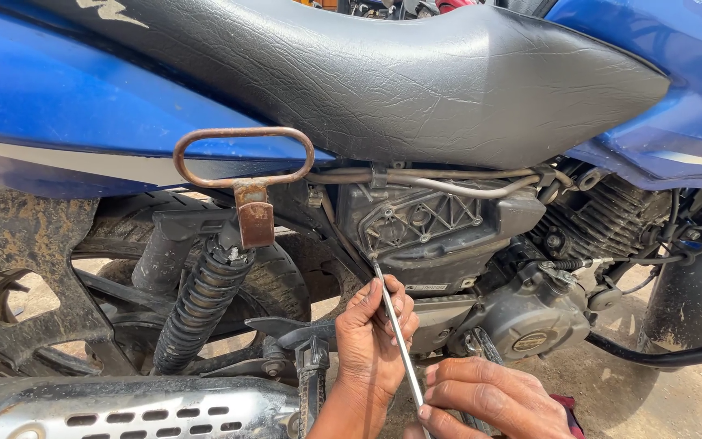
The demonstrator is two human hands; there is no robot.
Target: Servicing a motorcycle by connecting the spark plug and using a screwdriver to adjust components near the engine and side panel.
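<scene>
Holding screwdriver (397, 333) | left hand (371, 337), right hand (489, 398) | tip seemingly at airbox (432, 228)

labels: small white rectangular sticker (426, 288) | place: under grey side box (440, 228)

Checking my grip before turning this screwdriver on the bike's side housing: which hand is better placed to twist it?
Probably the right hand: it grips the screwdriver at its lower, handle end, while the left hand only steadies the shaft.

One head-worn view looks down and forward from close range at the side of a blue motorcycle (123, 106), its black seat (383, 73) filling the upper frame. The engine (481, 276) sits mid-frame, the hands low at the bottom edge.
</scene>
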